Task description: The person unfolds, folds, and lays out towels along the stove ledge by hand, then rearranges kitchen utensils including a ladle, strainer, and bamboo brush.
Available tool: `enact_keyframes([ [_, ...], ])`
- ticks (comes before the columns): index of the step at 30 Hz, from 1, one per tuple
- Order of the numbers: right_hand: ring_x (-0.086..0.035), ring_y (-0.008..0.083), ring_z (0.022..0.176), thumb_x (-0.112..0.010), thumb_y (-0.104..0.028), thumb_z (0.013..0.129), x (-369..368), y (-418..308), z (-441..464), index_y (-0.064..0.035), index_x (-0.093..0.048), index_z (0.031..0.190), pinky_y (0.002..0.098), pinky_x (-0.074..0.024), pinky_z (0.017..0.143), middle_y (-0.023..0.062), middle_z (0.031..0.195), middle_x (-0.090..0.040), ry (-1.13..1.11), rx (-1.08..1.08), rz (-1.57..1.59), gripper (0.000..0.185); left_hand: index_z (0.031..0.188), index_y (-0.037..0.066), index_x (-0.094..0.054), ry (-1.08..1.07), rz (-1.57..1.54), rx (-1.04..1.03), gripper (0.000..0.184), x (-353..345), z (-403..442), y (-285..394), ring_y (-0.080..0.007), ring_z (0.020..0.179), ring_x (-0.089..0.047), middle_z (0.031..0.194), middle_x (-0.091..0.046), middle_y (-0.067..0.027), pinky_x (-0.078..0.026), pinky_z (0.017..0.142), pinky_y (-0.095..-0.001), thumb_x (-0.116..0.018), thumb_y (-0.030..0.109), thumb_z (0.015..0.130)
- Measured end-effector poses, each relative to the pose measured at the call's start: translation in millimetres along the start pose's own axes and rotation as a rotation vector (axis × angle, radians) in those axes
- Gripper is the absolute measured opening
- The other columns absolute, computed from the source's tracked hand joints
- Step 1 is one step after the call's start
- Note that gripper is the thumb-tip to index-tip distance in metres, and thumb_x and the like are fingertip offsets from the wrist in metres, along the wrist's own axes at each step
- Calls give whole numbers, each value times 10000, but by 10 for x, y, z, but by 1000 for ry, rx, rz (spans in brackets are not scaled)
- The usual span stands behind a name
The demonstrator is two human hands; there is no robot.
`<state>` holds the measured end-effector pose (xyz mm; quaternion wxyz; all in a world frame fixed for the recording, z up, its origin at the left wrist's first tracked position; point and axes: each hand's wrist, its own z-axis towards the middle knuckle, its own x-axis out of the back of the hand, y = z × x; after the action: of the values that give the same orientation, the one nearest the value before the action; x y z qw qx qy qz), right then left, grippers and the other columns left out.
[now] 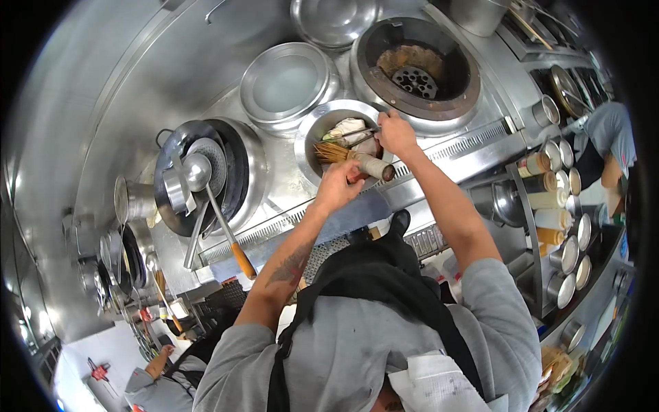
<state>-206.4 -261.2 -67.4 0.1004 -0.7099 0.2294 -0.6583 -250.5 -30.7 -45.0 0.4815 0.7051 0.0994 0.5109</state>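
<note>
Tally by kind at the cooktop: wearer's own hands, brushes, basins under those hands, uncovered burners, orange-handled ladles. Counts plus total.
Hands: 2 (left hand, right hand)
Brush: 1
Basin: 1
Uncovered burner: 1
Orange-handled ladle: 1
Total: 6

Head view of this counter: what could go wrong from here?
The brush juts past the bowl's rim, so a bump might tip it out. The ladle has its wooden handle sticking out over the counter's edge near the left forearm; a swing might knock it.

Tan brush bristles (331, 152); black apron (384, 264); grey shirt (364, 336).
</note>
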Motion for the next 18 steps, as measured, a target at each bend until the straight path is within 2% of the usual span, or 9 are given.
enact_keyframes([
  [2,-670,386,1005,-757,-198,826,79,20,-8,-68,-646,1120,472,-546,862,192,1154,-623,-1,110,18,339,1115,74,-669,161,98,-132,339,30,-228,48,-337,987,-636,1004,-659,-128,-500,877,-427,-756,135,793],
  [3,-682,367,959,-751,-213,840,187,13,46,-57,-660,1085,456,-543,828,185,1079,-657,35,133,155,305,1084,68,-691,242,37,-125,263,69,-387,103,-286,962,-664,1040,-698,-114,-521,845,-374,-750,101,830],
  [7,-660,237,744,-725,-229,886,849,-310,-197,-26,-681,1007,358,-511,717,134,827,-700,253,138,563,241,1050,26,-713,215,-174,76,212,360,-776,181,-185,935,-675,1029,-727,-89,-510,825,-311,-741,168,896],
  [10,-592,145,678,-698,-131,904,1245,-791,-744,0,-663,1000,297,-488,671,84,839,-717,348,207,749,166,1064,32,-712,141,-529,176,202,615,-737,226,-240,888,-707,990,-740,-117,-532,770,-331,-701,194,943],
  [11,-626,142,742,-698,-97,899,1380,-1004,-1002,0,-662,996,292,-497,699,86,924,-734,319,213,724,142,1232,24,-644,29,-778,16,411,699,-712,305,-252,1038,-689,1181,-704,-145,-531,849,-348,-623,364,1002],
  [12,-660,139,806,-697,-64,893,1438,-1197,-1321,1,-661,992,288,-506,727,88,1009,-751,292,217,698,123,1232,24,-644,38,-785,5,411,721,-749,377,-252,1038,-689,1181,-704,-145,-531,849,-348,-623,364,1002],
  [14,-686,169,1019,-741,-61,859,1363,-1345,-1894,-17,-667,1003,293,-516,833,120,1179,-725,209,434,617,168,1397,22,-503,-245,-1568,13,660,751,-822,550,-294,1177,-632,1343,-614,-178,-511,936,-369,-513,552,1004],
  [16,-646,214,1180,-754,-44,839,1189,-1462,-2418,-23,-670,996,310,-507,920,150,1262,-689,-72,449,749,180,1477,33,-400,-269,-1842,29,855,818,-995,764,-328,1310,-531,1420,-541,-204,-422,1074,-463,-334,720,973],
  [18,-644,230,1171,-760,-43,836,917,-1456,-2713,-20,-639,1120,330,-515,921,130,1282,-670,-111,597,809,310,1480,17,-391,-124,-1842,69,778,817,-1206,683,-327,1293,-544,1385,-566,-211,-430,1068,-462,-356,638,1012],
])
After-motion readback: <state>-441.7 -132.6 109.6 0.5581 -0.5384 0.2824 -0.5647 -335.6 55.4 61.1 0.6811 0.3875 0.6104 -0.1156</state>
